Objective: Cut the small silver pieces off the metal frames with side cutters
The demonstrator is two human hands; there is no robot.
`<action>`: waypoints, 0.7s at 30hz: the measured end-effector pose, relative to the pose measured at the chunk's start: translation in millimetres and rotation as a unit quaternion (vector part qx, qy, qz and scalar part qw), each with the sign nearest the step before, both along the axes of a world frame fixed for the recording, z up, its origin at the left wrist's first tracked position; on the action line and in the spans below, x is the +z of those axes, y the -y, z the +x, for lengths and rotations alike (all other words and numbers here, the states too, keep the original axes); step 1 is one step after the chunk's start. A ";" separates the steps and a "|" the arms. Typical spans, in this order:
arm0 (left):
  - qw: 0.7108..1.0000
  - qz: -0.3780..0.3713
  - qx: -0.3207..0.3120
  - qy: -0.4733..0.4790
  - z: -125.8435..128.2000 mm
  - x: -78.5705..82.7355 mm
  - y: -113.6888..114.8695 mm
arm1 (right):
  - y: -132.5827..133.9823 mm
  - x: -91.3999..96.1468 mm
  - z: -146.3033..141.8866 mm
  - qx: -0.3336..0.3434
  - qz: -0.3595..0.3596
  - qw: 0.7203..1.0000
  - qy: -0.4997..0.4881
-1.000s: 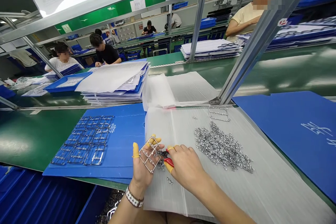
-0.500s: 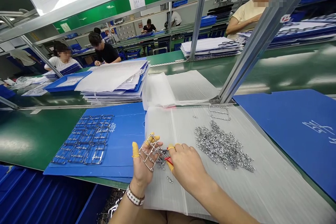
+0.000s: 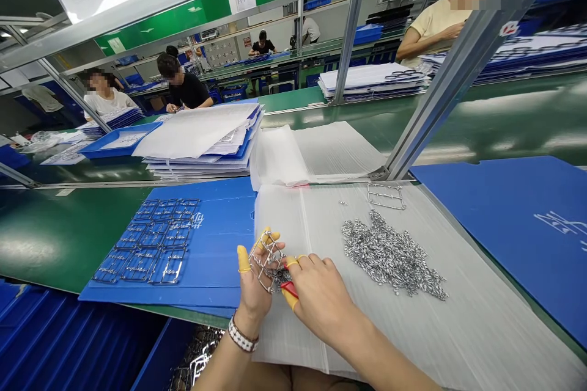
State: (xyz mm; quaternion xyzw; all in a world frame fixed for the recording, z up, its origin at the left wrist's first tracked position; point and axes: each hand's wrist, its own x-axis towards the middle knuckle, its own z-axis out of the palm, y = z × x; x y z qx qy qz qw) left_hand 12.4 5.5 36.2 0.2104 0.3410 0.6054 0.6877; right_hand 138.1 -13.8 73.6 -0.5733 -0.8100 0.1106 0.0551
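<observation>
My left hand (image 3: 257,284), with yellow finger cots on thumb and fingers, holds a small silver wire frame (image 3: 262,270) tilted above the foam sheet. My right hand (image 3: 318,290) is closed round red-handled pliers (image 3: 290,288), whose jaws are at the frame's right side and partly hidden by fingers. Just behind the tool lies a small heap of twisted metal pieces (image 3: 279,278), partly covered by my hands. A larger pile of the same shiny pieces (image 3: 389,253) spreads out right of my right hand.
On the blue board (image 3: 220,244) at left lie several finished-looking wire frames (image 3: 149,241) in rows. Another wire frame (image 3: 386,196) rests at the foam sheet's (image 3: 367,336) back edge. A metal post (image 3: 426,98) rises behind. Stacked sheets (image 3: 197,134) stand at the back left; co-workers sit beyond.
My left hand and the wire frame have shifted slightly right, and the frame has turned. My right hand has moved a little left with the pliers, closing in on the frame.
</observation>
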 end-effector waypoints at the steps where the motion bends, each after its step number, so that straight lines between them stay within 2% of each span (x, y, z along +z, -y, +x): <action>1: 1.000 0.000 0.002 -0.003 0.4 -0.6 0.1 | -0.1 0.2 0.2 0.000 0.001 1.000 0.000; 10: 0.999 -0.015 0.014 -0.043 2.3 -1.8 -0.7 | -3.5 11.3 2.0 0.009 -0.031 0.999 0.007; 15: 0.999 -0.017 0.012 -0.043 2.1 -3.5 -1.1 | -3.5 9.9 -1.3 0.012 -0.029 0.999 0.011; 21: 0.997 0.015 0.013 -0.075 -1.2 -4.1 -1.7 | -2.4 12.4 1.2 0.011 -0.021 0.999 0.024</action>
